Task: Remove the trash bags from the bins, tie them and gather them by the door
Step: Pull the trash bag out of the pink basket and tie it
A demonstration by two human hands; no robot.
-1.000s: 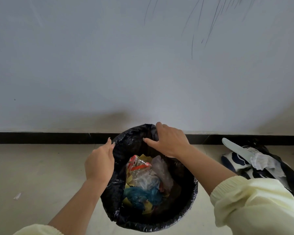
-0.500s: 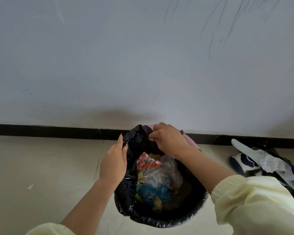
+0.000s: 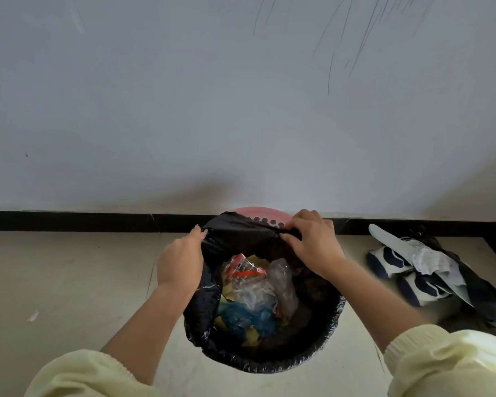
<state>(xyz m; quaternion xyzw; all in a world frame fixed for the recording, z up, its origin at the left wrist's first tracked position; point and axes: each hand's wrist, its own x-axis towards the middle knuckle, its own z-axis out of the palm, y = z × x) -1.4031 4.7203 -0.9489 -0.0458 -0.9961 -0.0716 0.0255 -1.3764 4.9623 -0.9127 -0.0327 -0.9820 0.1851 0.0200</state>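
Bag removal from this bin is judged as begun and not complete; tying and carrying to the door remain, and no door is in view. The left hand (image 3: 179, 262) grips the left part of the trash bag (image 3: 201, 310) at its upper edge, with the fingers curled tight over the plastic and no gap showing. The right hand (image 3: 315, 245) pinches the same edge further right, with the thumb and curled fingers closed on a fold of the film. Between the two hands the far edge of the bag is stretched into a taut black band, clear of the bin (image 3: 258, 211). The pink perforated rim of the bin shows bare just behind that band. On the near side the bag is folded down over the rim, so that part is not yet freed. The bag body sits inside the bin with its mouth open. The trash (image 3: 249, 285) lies loose inside: a clear wrapper with red print, blue material and yellow scraps. The bin stands on the floor (image 3: 69, 282), close to the black baseboard (image 3: 69, 220) at the foot of the wall (image 3: 212, 110). A pair of shoes (image 3: 407, 270) lies on the floor to the right of the bin, apart from it.
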